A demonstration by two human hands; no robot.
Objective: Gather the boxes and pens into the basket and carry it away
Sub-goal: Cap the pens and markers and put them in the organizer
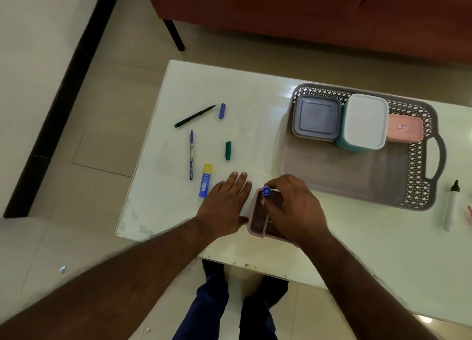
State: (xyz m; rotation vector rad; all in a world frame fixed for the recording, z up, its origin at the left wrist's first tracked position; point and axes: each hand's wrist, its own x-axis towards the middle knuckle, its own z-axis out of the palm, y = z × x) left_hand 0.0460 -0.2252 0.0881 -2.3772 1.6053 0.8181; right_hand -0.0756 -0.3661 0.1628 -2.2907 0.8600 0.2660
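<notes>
1. A blue marker (266, 192) is pinched in the right hand (291, 207) and stood on end in a small pink open box (258, 224) near the front edge of the white table (255, 89).
2. The left hand (224, 207) is laid flat beside the pink open box, its fingers straight and nothing grasped; whether the box wall is touched cannot be told.
3. The grey lattice basket (421, 161) is set on the right of the table; three lidded boxes are lined along its far side: a grey box (316, 118), a white-lidded teal box (364, 122) and a pink box (404, 129).
4. Left loose on the table are a black pen (195, 116), a blue cap (222, 111), a blue pen (191, 155), a green cap (228, 150) and a glue stick (205, 181). A white marker (450, 207) is seen right of the basket.
5. The pens are judged light, stiff and apt to roll; each would best be pinched at mid-barrel.
6. The pink open box is judged light, thin plastic, easily tipped with a marker upright in it; it would best be gripped across both long walls.
7. The basket is judged rigid but flexing under load; its side handle (438, 158) is visible, and both ends should be held for carrying.
</notes>
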